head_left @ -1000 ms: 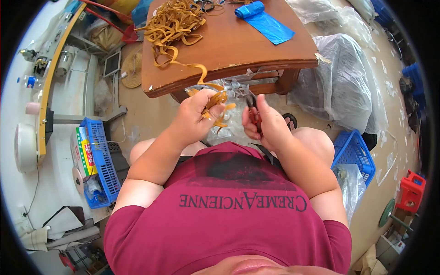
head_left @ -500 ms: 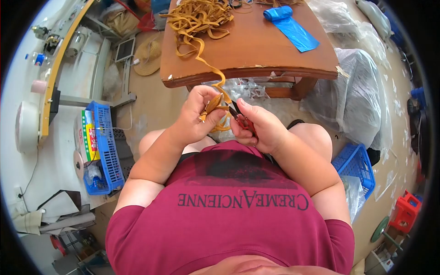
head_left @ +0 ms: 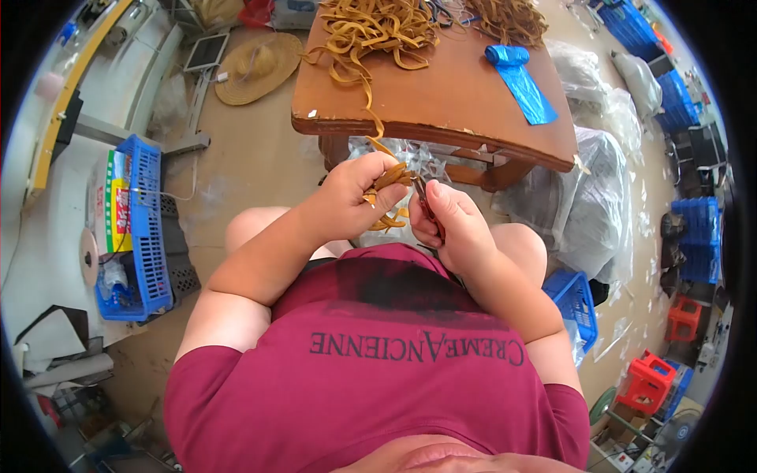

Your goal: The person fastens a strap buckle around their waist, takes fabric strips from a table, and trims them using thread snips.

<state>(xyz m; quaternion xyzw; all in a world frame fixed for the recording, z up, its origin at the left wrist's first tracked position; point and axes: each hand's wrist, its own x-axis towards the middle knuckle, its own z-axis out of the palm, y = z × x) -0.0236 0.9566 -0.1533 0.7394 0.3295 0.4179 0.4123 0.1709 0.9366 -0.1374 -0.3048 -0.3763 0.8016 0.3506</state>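
My left hand (head_left: pixel 353 197) is closed around folded mustard-yellow strips (head_left: pixel 391 186), held in front of my knees. One long strip (head_left: pixel 369 96) runs from them up to the tangled pile (head_left: pixel 382 31) on the brown table (head_left: pixel 418 110). Closed around red-handled snips (head_left: pixel 428 206), my right hand (head_left: pixel 456 221) is just to the right of the strips. The tips of the snips are right beside the strip ends. Loose ends of strip hang below my left hand.
A roll of blue plastic bags (head_left: pixel 520 83) lies on the table, with a browner strip pile (head_left: pixel 509 20) behind it. A straw hat (head_left: pixel 256 69) lies on the floor. Blue baskets (head_left: pixel 150 229) (head_left: pixel 574 303) stand on both sides, and a plastic-covered heap (head_left: pixel 595 205) is at right.
The snips were around a strip and now sit at the ends of the bundle, more upright. My view has shifted, showing more of the table and the floor at right.
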